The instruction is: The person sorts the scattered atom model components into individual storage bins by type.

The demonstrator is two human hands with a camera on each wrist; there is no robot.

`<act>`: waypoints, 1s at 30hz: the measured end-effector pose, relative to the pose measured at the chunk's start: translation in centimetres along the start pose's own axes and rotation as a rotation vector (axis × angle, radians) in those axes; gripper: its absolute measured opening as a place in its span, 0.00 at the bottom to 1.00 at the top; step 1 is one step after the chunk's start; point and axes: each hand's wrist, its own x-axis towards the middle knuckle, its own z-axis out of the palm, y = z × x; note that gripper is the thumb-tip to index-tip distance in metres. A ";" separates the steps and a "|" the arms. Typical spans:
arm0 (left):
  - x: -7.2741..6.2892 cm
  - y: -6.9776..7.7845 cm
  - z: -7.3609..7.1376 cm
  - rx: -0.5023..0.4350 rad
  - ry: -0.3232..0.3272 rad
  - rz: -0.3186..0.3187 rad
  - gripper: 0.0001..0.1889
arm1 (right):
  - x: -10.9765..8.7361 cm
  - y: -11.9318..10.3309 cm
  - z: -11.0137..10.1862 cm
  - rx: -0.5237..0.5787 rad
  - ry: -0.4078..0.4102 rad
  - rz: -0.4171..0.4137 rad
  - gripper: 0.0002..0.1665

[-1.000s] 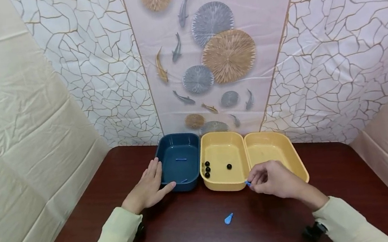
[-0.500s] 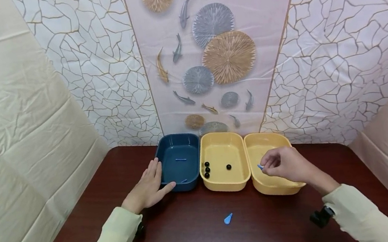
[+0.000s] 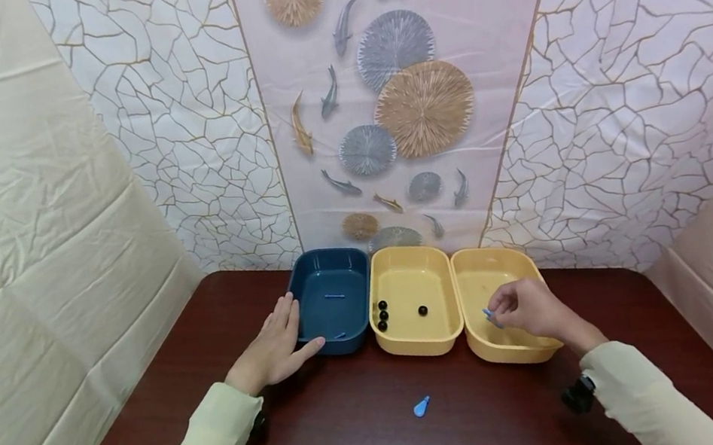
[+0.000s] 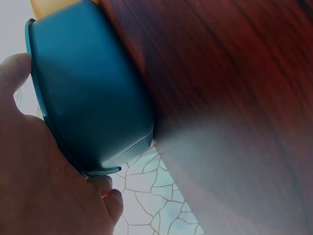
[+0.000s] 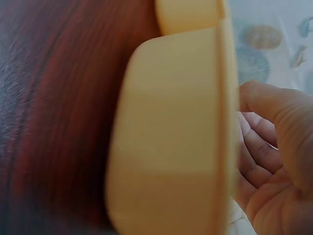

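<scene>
My left hand (image 3: pixel 272 352) lies along the left and front rim of the dark blue tray (image 3: pixel 303 268), fingers extended and thumb at the front corner. Close up in the left wrist view, that hand (image 4: pixel 49 171) touches the tray's rim. Above the right yellow tray (image 3: pixel 519 358), my right hand (image 3: pixel 529 308) has thumb and fingers together around a small blue piece (image 3: pixel 490 316), partly hidden by the fingertips. From the right wrist, the tray wall (image 5: pixel 166 132) hides the fingertips and the piece. A blue teardrop-shaped piece (image 3: pixel 421 406) lies on the table.
Several black balls (image 3: pixel 423 310) sit in the middle yellow tray (image 3: pixel 418 347). Two thin blue sticks (image 3: pixel 335 297) lie in the blue tray. All the trays stand side by side at the back of the dark wooden table (image 3: pixel 359 435), before a patterned cloth.
My right hand has moved right and back with the small blue piece, from the front corner between the yellow trays to over the right one. My left hand has stayed put.
</scene>
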 end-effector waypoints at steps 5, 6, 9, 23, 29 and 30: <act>0.1 0.0 0.1 0.000 -0.005 -0.002 0.53 | 0.1 1.7 1.7 -0.050 -0.001 0.003 0.04; 0.1 0.0 0.1 0.000 -0.006 -0.002 0.53 | 0.0 1.9 1.9 -0.056 -0.006 0.009 0.05; 0.1 0.0 0.1 0.002 -0.010 -0.001 0.53 | -0.1 2.2 2.4 -0.040 -0.037 0.036 0.05; 0.1 -0.2 0.2 -0.001 -0.010 -0.006 0.54 | 0.7 -1.4 -0.7 -0.009 -0.148 -0.020 0.11; 0.2 -0.3 0.1 -0.002 -0.007 0.001 0.53 | 0.6 -3.5 -1.7 -0.016 -0.200 -0.088 0.11; 0.2 -0.3 0.1 -0.003 -0.005 0.001 0.53 | 0.6 -3.9 -1.8 -0.021 -0.201 -0.101 0.11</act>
